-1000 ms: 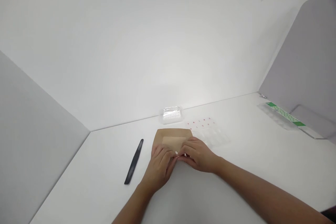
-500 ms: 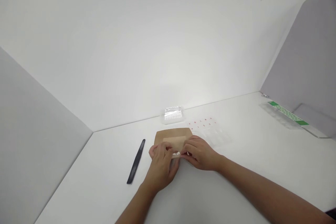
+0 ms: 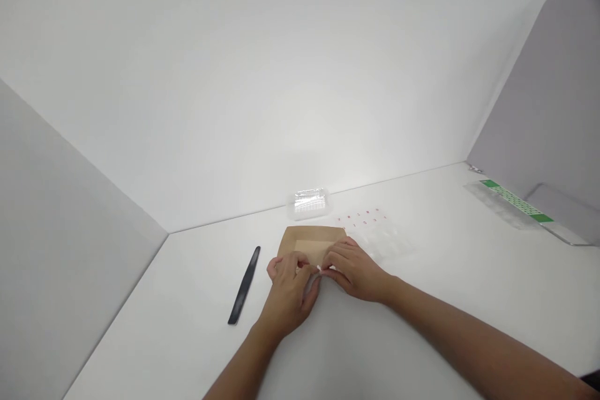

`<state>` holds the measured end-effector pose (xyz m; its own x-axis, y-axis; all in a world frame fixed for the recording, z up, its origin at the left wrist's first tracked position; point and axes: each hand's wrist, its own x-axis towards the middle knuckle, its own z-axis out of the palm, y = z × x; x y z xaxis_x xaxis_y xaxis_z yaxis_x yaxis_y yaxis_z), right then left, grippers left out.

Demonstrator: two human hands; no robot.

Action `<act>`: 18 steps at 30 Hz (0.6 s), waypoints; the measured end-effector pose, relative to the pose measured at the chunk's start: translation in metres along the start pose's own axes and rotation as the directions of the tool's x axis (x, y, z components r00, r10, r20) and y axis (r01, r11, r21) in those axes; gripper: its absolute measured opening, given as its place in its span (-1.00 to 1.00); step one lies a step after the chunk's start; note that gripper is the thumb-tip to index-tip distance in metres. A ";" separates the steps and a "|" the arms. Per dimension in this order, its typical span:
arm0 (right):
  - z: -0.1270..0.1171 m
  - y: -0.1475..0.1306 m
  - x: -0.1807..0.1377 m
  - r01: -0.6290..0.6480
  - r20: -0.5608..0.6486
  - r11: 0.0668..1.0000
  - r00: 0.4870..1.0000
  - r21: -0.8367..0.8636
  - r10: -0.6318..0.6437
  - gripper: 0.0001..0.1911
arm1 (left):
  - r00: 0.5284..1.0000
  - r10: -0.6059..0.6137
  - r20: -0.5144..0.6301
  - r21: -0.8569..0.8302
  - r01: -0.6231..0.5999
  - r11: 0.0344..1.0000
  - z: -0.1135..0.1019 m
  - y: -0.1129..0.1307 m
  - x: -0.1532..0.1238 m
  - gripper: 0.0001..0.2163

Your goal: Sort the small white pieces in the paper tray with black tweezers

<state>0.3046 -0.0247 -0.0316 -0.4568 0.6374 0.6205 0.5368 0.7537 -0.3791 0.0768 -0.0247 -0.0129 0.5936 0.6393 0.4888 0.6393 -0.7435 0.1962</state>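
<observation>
From the head view, both hands are working at the near edge of the brown tray! The right hand has thumb and forefinger pinched together on a tiny white piece, too small to identify. The left hand crowds in from the other side, fingers curled over the tray's near left part; whether it grasps the piece too, I cannot tell.

Delicate stuff, and the good way to do it, I'd judge, is a light fingertip pinch, wrists low and steady, the work kept close to the tray so a dropped crumb is easily found.

And the piece itself? Right at the tips of the right-hand grip, the left fingertips just beside it, by the tray's near edge.

Around the tray on the white table: a slim black tool lies to its left, a clear box sits behind it, and a clear sheet with red marks spreads to its right.
</observation>
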 end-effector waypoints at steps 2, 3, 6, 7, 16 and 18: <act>0.001 0.001 -0.001 -0.025 0.038 0.999 0.999 0.028 0.024 -0.90 | 1.000 -0.002 -0.008 0.004 0.002 1.000 0.000 0.000 0.000 -0.86; 0.001 0.002 -0.002 -0.036 0.056 0.998 0.998 0.042 0.034 -0.90 | 1.000 -0.003 -0.009 0.000 0.003 1.000 0.000 0.000 0.000 -0.86; 0.002 0.002 -0.003 -0.061 0.091 0.996 0.994 0.066 0.055 -0.91 | 1.000 -0.004 -0.006 -0.016 0.004 1.000 0.002 -0.001 0.000 -0.88; 0.003 0.002 -0.003 -0.063 0.095 0.996 0.994 0.067 0.057 -0.90 | 1.000 -0.003 -0.007 -0.021 0.003 1.000 0.003 -0.002 0.000 -0.88; 0.002 0.003 -0.004 -0.053 0.147 0.998 0.988 0.031 0.048 -0.88 | 0.997 0.060 0.044 -0.031 -0.059 0.998 0.004 -0.003 0.000 -0.92; 0.001 0.003 -0.004 -0.052 0.158 0.998 0.986 0.031 0.046 -0.89 | 0.995 0.070 0.064 -0.039 -0.068 0.997 0.003 -0.003 0.000 -0.91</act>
<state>0.3073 -0.0253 -0.0359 -0.5377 0.6887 0.4864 0.5373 0.7245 -0.4318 0.0763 -0.0221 -0.0162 0.6671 0.5969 0.4458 0.5779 -0.7922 0.1959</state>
